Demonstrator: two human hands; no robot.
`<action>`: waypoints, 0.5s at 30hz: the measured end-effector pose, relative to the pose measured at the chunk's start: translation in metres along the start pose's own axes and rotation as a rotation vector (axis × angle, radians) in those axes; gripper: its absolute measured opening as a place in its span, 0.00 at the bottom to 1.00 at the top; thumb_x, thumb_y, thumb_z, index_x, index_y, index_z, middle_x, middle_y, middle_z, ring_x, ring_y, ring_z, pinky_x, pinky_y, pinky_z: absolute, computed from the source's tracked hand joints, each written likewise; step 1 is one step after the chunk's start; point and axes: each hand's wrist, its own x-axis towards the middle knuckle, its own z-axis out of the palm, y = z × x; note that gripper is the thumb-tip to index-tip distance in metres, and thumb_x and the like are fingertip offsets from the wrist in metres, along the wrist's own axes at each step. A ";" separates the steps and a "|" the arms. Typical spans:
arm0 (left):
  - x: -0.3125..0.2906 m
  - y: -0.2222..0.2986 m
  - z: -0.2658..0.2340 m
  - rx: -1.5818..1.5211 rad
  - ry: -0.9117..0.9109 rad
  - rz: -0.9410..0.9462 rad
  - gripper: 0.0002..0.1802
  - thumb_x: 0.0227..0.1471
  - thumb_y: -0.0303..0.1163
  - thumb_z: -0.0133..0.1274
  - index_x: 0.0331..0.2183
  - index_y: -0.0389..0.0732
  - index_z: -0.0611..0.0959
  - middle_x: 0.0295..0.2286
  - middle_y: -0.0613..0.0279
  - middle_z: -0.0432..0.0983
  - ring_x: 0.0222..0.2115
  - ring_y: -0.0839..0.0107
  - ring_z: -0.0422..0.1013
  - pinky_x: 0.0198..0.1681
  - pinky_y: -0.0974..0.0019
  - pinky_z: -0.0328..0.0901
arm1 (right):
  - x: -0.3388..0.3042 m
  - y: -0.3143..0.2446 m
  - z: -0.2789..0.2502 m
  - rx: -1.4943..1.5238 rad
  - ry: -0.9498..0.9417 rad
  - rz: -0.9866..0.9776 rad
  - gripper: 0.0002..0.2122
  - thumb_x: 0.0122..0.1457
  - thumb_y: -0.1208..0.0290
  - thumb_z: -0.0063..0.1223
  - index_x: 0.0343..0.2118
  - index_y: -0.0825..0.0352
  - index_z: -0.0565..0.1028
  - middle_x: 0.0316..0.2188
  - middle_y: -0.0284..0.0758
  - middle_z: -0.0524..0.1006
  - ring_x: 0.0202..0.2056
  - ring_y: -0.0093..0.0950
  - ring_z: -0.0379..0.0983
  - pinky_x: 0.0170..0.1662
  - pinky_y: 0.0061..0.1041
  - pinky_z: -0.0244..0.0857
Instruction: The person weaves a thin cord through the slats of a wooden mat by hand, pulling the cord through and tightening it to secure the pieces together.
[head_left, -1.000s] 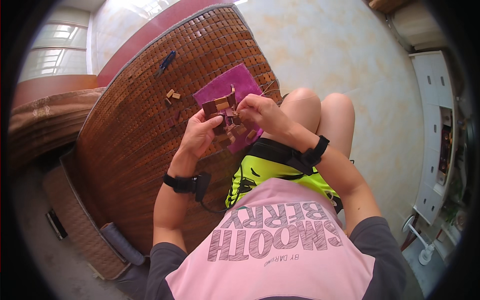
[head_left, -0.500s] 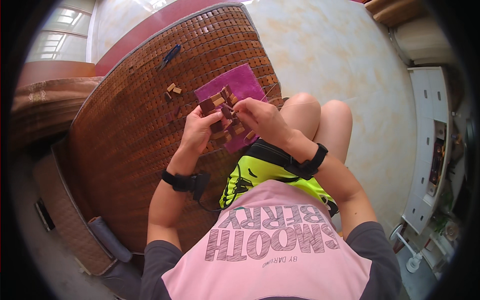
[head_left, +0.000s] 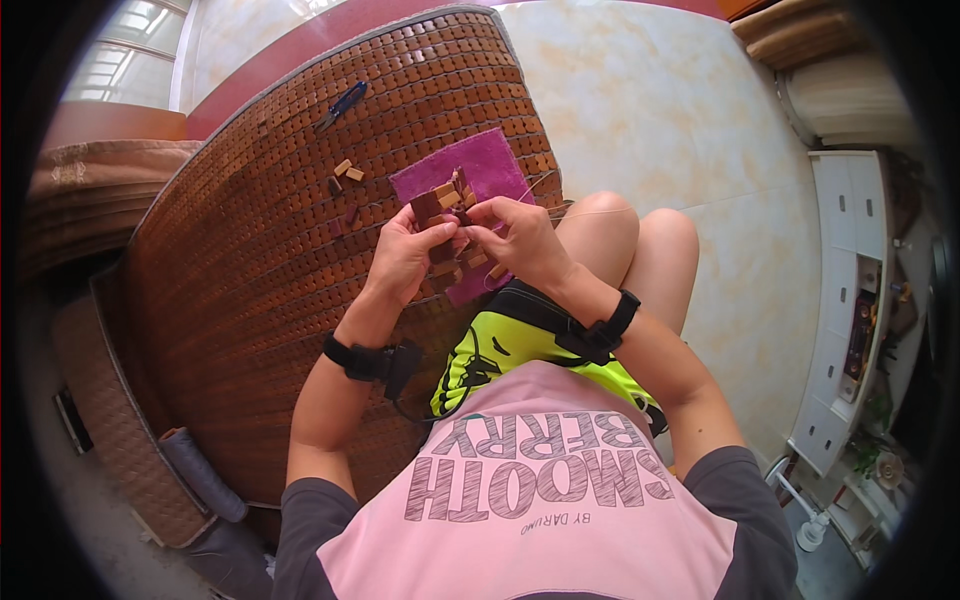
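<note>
Above the purple cloth [head_left: 492, 150] I hold a cluster of small wooden blocks [head_left: 427, 212], dark brown and light tan, joined together. My left hand [head_left: 403, 258] is closed on its left side, thumb on top. From the right, my right hand [head_left: 528, 243] pinches at a dark block in the middle of the cluster, thumb and forefinger close together. The exact grip between those fingertips is partly hidden. A thin pale cord [head_left: 592, 212] runs beside my right hand over the knee. More blocks of the cluster hang below my fingers, over the cloth.
A brown wooden-tile mat [head_left: 260, 250] covers the surface on the left. On it lie blue-handled thread snips [head_left: 345, 103], several loose tan and dark blocks [head_left: 349, 171] and some reddish ones [head_left: 347, 215]. A white cabinet [head_left: 835, 300] stands at the right, beyond the pale floor [head_left: 730, 130].
My right hand has shifted slightly, and its thumb and forefinger now close on the cluster's middle. The left hand keeps its hold. The loose blocks and snips have stayed put.
</note>
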 end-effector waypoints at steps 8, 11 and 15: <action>0.002 -0.004 0.003 0.160 0.006 0.019 0.18 0.48 0.22 0.61 0.43 0.37 0.76 0.32 0.62 0.79 0.30 0.75 0.76 0.35 0.68 0.73 | -0.002 0.004 0.001 0.142 -0.030 0.176 0.07 0.53 0.77 0.60 0.35 0.71 0.77 0.29 0.42 0.80 0.30 0.34 0.80 0.33 0.27 0.74; -0.001 0.000 0.009 0.145 0.033 -0.010 0.19 0.48 0.21 0.61 0.44 0.37 0.76 0.32 0.62 0.79 0.30 0.75 0.76 0.35 0.68 0.73 | -0.002 -0.004 -0.005 0.035 -0.016 -0.022 0.07 0.54 0.79 0.57 0.36 0.70 0.76 0.29 0.42 0.79 0.30 0.36 0.79 0.34 0.29 0.73; 0.000 0.001 0.005 0.096 -0.031 -0.025 0.20 0.47 0.20 0.62 0.44 0.37 0.76 0.32 0.62 0.79 0.30 0.76 0.75 0.37 0.70 0.72 | 0.000 -0.013 -0.021 -0.085 0.033 -0.083 0.07 0.55 0.80 0.54 0.37 0.67 0.74 0.30 0.39 0.79 0.32 0.37 0.78 0.34 0.31 0.73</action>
